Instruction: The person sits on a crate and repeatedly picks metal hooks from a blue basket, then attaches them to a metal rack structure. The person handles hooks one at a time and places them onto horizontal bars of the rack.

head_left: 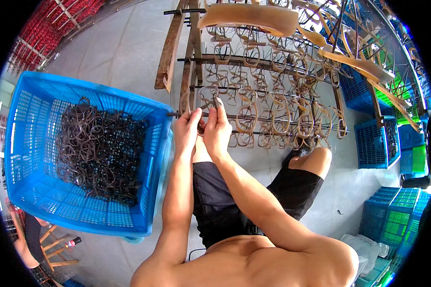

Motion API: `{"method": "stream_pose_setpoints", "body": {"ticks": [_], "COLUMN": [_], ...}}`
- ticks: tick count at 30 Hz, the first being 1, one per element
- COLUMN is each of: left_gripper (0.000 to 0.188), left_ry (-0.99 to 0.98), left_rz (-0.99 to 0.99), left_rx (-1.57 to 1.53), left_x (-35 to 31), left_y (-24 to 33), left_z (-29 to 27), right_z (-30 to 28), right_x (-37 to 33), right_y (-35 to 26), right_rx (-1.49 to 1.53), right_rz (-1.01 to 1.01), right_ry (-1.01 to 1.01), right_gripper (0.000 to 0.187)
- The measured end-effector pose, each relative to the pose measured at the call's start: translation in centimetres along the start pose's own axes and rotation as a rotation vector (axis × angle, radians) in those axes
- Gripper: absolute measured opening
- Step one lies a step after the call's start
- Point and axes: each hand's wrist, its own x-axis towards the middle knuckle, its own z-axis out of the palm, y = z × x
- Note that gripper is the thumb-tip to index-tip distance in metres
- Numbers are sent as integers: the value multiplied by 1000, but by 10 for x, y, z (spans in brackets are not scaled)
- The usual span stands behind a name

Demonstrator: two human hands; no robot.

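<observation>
My left hand (pixel 187 125) and my right hand (pixel 217 128) are close together at the near left end of a rack (pixel 191 45). Both are closed, thumbs and fingers pinching a translucent eyeglass frame (pixel 209 93), whose lower part is hidden behind the fingers. Just beside my left hand a dark rod (pixel 173 114) sticks out from the rack. Many amber-brown eyeglass frames (pixel 246 112) hang in rows from the rack's rods, right of my hands.
To my left stands a big blue plastic basket (pixel 81 217) with a heap of dark eyeglass frames (pixel 100 148) in it. Blue and green crates (pixel 392 215) stand at the right. A wooden stool (pixel 57 253) and part of another person (pixel 31 239) show at lower left.
</observation>
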Motion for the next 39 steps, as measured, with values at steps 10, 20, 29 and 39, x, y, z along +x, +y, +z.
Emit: {"method": "stream_pose_setpoints", "body": {"ticks": [10, 20, 29, 39], "left_gripper": [22, 22, 33, 56], "left_ry": [37, -7, 118, 448], "left_rz": [118, 153, 355, 50], "left_rx": [249, 341, 362, 1201], "left_x": [-3, -10, -69, -41], "left_y": [-4, 3, -13, 30], "left_z": [9, -3, -41, -131], "right_z": [-18, -22, -55, -139], "right_x": [4, -7, -46, -31], "right_y": [4, 13, 55, 3], "right_rx": [101, -54, -225, -400], "right_rz": [70, 31, 88, 123], "right_ry": [-78, -34, -284, -793], "right_gripper": [21, 38, 40, 42]}}
